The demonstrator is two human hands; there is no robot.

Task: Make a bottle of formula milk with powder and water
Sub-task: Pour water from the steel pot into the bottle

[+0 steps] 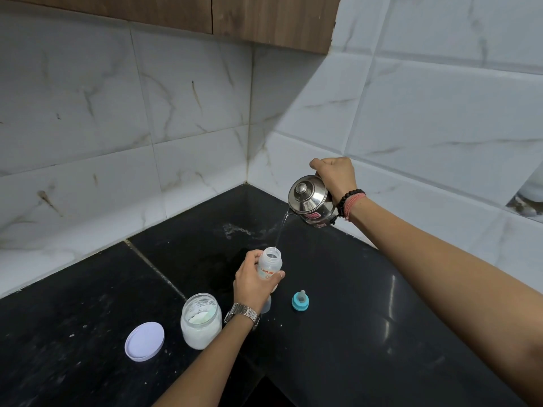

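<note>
Water-filling step. My right hand [335, 174] is closed round the handle of the steel kettle [312, 202], tipped above the back corner of the counter [352, 333] so a thin stream [280, 230] falls into the open bottle [269, 264]. My left hand [254, 282] wraps the bottle's body, holding it slanted and lifted off the counter near its middle. The powder jar [201, 320] stands uncapped towards the front edge, its lid [144, 341] beside it; the teal teat ring [300, 301] lies apart. Next, I judge — level the kettle at the right fill, then cap and shake; the narrow neck leaves little margin.

dim, sharp; glare on countertop [390, 292]; wide-angle bowing
</note>
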